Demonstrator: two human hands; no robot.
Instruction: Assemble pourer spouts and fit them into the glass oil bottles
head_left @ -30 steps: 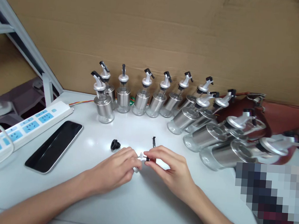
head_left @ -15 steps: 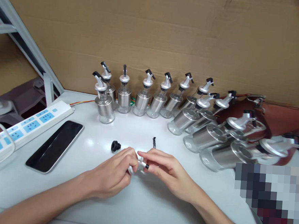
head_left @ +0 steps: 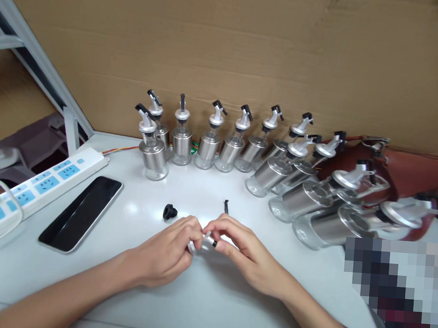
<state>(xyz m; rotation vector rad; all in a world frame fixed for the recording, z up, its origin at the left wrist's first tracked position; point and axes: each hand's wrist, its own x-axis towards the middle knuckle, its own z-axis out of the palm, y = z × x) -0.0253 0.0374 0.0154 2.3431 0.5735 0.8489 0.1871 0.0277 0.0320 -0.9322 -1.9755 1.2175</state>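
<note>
Both hands meet at the middle of the white table [head_left: 209, 303]. My left hand [head_left: 168, 253] and my right hand [head_left: 241, 250] pinch a small silver pourer spout [head_left: 206, 241] with a black ring between their fingertips. A black rubber stopper [head_left: 169, 212] lies just beyond my left hand. A thin black lever piece [head_left: 226, 206] lies just beyond my right hand. Neither loose part is touched.
Several steel-and-glass oil bottles [head_left: 209, 146] with pourer tops line the cardboard wall and curve round to the right [head_left: 323, 224]. A black phone [head_left: 82, 212] and a white power strip [head_left: 48, 182] lie at the left. A brown bag [head_left: 409, 170] sits behind the right-hand bottles.
The spout has come down slightly and turned between my fingers. My right hand's fingers have closed further over it. The loose parts have not moved.
</note>
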